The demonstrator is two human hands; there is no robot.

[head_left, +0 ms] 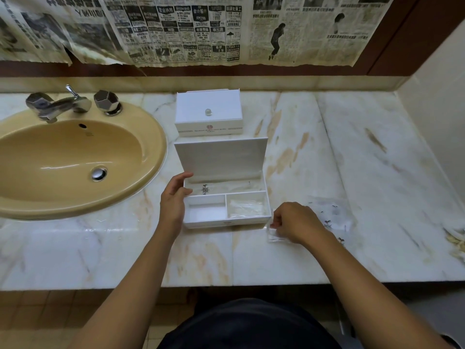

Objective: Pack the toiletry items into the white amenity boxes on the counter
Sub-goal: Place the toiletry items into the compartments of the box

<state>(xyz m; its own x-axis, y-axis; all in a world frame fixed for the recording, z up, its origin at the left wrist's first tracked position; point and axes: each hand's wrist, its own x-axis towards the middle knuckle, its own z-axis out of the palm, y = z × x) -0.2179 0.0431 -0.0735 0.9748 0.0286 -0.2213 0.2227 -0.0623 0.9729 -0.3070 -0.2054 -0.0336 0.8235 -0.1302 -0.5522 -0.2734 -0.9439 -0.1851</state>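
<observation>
Box lid stands up. Left hand touches its 9 o'clock edge, fingers loose. Right hand pinches a clear packet at 4 o'clock, bare counter beyond.

Both bare forearms reach forward, roughly parallel. The left hand stands on edge with its fingers loosely extended and thumb apart below them. The right hand is knuckles-up, its fingertips curled inward and pinched together.
</observation>
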